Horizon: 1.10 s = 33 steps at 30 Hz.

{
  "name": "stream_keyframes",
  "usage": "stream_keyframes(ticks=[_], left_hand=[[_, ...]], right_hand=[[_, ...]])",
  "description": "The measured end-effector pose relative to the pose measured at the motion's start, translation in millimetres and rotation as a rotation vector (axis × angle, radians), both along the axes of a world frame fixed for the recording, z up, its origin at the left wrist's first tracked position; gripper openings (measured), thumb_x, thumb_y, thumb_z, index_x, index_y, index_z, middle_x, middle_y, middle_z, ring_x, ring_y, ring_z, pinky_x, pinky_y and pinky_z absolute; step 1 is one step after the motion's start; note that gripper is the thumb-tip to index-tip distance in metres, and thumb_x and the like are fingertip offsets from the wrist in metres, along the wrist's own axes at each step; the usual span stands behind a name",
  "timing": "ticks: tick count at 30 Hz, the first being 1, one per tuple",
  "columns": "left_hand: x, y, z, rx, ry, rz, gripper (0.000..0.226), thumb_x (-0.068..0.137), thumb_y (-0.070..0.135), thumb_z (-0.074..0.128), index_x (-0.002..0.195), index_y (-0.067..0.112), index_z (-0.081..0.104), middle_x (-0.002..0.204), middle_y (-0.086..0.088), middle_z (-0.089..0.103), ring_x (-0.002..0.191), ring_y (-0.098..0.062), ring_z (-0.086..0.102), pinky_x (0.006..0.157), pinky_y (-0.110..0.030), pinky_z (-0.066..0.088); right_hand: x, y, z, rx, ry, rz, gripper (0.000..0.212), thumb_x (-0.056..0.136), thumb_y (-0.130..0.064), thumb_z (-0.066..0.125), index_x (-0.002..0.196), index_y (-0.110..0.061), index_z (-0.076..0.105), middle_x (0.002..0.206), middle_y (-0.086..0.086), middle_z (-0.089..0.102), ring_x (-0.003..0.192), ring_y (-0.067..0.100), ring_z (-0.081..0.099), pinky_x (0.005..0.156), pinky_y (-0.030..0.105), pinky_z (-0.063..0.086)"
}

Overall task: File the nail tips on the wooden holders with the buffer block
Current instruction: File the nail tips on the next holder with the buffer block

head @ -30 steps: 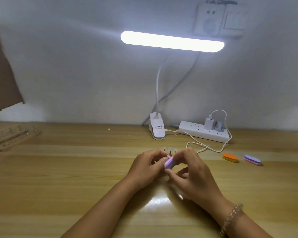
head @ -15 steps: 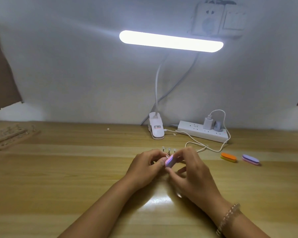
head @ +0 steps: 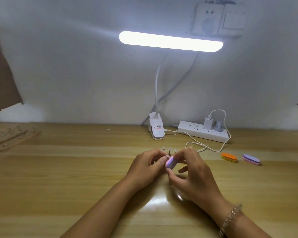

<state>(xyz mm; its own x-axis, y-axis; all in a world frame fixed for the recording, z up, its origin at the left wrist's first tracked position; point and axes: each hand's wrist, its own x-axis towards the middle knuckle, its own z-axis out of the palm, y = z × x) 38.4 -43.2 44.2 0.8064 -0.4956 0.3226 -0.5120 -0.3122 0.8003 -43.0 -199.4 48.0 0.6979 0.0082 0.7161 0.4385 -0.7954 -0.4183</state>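
We see the right hand (head: 191, 170) pinching the buffer block (head: 170, 162), thumb on its near end and fingers (head: 185, 154) over its far end, the block tilted on edge. The left hand (head: 146, 166) is curled, its fingertips (head: 163, 159) against the block's left face; what they grip we cannot tell. Three nail tips (head: 169, 149) stand just beyond the fingers. To the right lie an orange block (head: 228, 157) and a purple block (head: 251, 159). Wooden holders (head: 12, 138) lie far left on the table (head: 76, 177).
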Motion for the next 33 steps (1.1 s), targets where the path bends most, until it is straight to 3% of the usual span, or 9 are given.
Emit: stream_keyframes(ticks=[3, 8, 14, 19, 24, 28, 30, 33], left_hand=[[-0.6, 0.3, 1.0, 0.017, -0.004, -0.004, 0.016, 0.098, 0.020, 0.058, 0.105, 0.023, 0.072, 0.089, 0.013, 0.072, 0.073, 0.005, 0.059, 0.066, -0.026, 0.045], [-2.7, 0.8, 1.6, 0.032, -0.002, -0.018, 0.014, 0.099, 0.021, 0.057, 0.103, 0.024, 0.070, 0.088, 0.010, 0.076, 0.088, -0.005, 0.069, 0.087, -0.039, 0.053], [-2.2, 0.2, 3.2, 0.049, -0.043, -0.004, 0.017, 0.099, 0.019, 0.057, 0.101, 0.028, 0.071, 0.095, 0.011, 0.074, 0.092, -0.010, 0.066, 0.086, -0.041, 0.051], [-2.3, -0.1, 2.1, 0.058, -0.026, -0.015, 0.015, 0.100, 0.022, 0.055, 0.103, 0.026, 0.069, 0.086, 0.013, 0.075, 0.090, -0.008, 0.067, 0.087, -0.043, 0.052], [-1.7, 0.4, 1.0, 0.097, -0.057, -0.001, 0.015, 0.100, 0.021, 0.052, 0.104, 0.026, 0.065, 0.095, 0.011, 0.072, 0.092, -0.015, 0.065, 0.085, -0.045, 0.051], [-3.2, -0.5, 0.2, 0.145, -0.092, 0.011, 0.012, 0.102, 0.025, 0.049, 0.102, 0.030, 0.060, 0.088, 0.019, 0.073, 0.087, -0.007, 0.067, 0.086, -0.039, 0.051], [-4.7, -1.1, -0.3, 0.190, -0.146, 0.021, 0.012, 0.102, 0.028, 0.047, 0.104, 0.031, 0.059, 0.091, 0.020, 0.072, 0.088, -0.006, 0.066, 0.083, -0.037, 0.051], [-4.1, -0.3, -0.4, 0.215, -0.179, 0.051, 0.014, 0.102, 0.029, 0.046, 0.108, 0.029, 0.059, 0.100, 0.012, 0.069, 0.092, -0.016, 0.062, 0.078, -0.040, 0.048]], right_hand=[[0.8, -0.3, -0.9, 0.006, -0.006, -0.042, 0.034, 0.072, -0.015, 0.081, 0.093, -0.021, 0.055, 0.092, -0.018, 0.051, 0.088, -0.001, 0.057, 0.059, 0.020, 0.053], [5.4, -7.7, -0.4, 0.072, -0.011, -0.187, 0.029, 0.075, -0.012, 0.079, 0.092, -0.017, 0.056, 0.092, -0.008, 0.052, 0.082, 0.012, 0.058, 0.064, 0.037, 0.056], [1.3, 3.1, -3.1, -0.057, 0.025, -0.045, 0.029, 0.077, -0.019, 0.077, 0.094, -0.021, 0.054, 0.094, -0.014, 0.052, 0.087, 0.009, 0.059, 0.066, 0.035, 0.054], [7.2, -13.1, 1.1, 0.115, -0.015, -0.221, 0.030, 0.075, -0.011, 0.081, 0.092, -0.016, 0.056, 0.093, -0.007, 0.052, 0.082, 0.011, 0.059, 0.065, 0.038, 0.057], [3.7, 1.1, -2.2, -0.065, 0.010, -0.038, 0.031, 0.076, -0.016, 0.079, 0.094, -0.020, 0.055, 0.094, -0.014, 0.052, 0.087, 0.006, 0.058, 0.070, 0.032, 0.054], [9.4, -13.2, 0.3, 0.102, -0.015, -0.182, 0.032, 0.076, -0.010, 0.080, 0.093, -0.021, 0.056, 0.093, -0.011, 0.054, 0.085, 0.004, 0.057, 0.073, 0.024, 0.051], [8.1, -11.5, 0.7, 0.116, -0.020, -0.134, 0.030, 0.078, -0.011, 0.078, 0.096, -0.021, 0.057, 0.095, -0.011, 0.055, 0.088, 0.004, 0.059, 0.076, 0.027, 0.053], [3.5, 0.6, -2.4, -0.030, 0.011, 0.029, 0.025, 0.084, -0.016, 0.073, 0.102, -0.022, 0.057, 0.098, -0.013, 0.055, 0.092, 0.005, 0.059, 0.077, 0.031, 0.053]])
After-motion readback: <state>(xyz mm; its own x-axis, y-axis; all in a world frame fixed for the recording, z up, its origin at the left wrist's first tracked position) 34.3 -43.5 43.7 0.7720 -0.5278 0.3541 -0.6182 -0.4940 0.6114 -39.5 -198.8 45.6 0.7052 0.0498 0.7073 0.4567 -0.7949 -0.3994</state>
